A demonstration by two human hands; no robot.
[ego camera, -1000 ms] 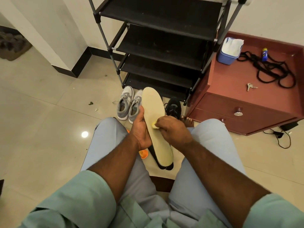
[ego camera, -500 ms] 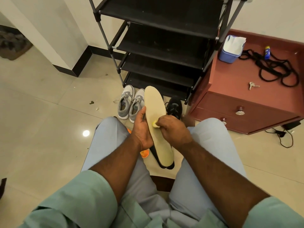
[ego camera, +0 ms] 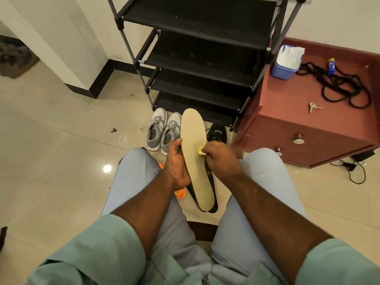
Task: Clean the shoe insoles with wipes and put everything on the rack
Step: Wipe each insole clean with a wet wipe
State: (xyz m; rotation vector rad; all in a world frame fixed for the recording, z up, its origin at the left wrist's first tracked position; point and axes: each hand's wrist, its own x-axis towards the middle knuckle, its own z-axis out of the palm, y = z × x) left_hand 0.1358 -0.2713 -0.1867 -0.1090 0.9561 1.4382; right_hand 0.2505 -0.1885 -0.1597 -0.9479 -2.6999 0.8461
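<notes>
Right hand (ego camera: 221, 158): fingers curled, pinching a small wadded wipe (ego camera: 201, 151) and pressing it against the right edge of the beige insole (ego camera: 195, 153), near its middle. Left hand (ego camera: 177, 164): fingers and thumb wrapped round the insole's left edge, holding it lengthwise between the knees, toe end pointing away. A black insole (ego camera: 213, 199) shows directly beneath the beige insole. Beyond the insole's toe end stands the black rack (ego camera: 205, 50), 4 shelves visible. Left of the toe end sit 2 grey sneakers (ego camera: 163, 131); right of it, 1 black shoe (ego camera: 217, 132). Further right stands a red cabinet (ego camera: 308, 120) carrying a blue wipes tub (ego camera: 284, 66).
</notes>
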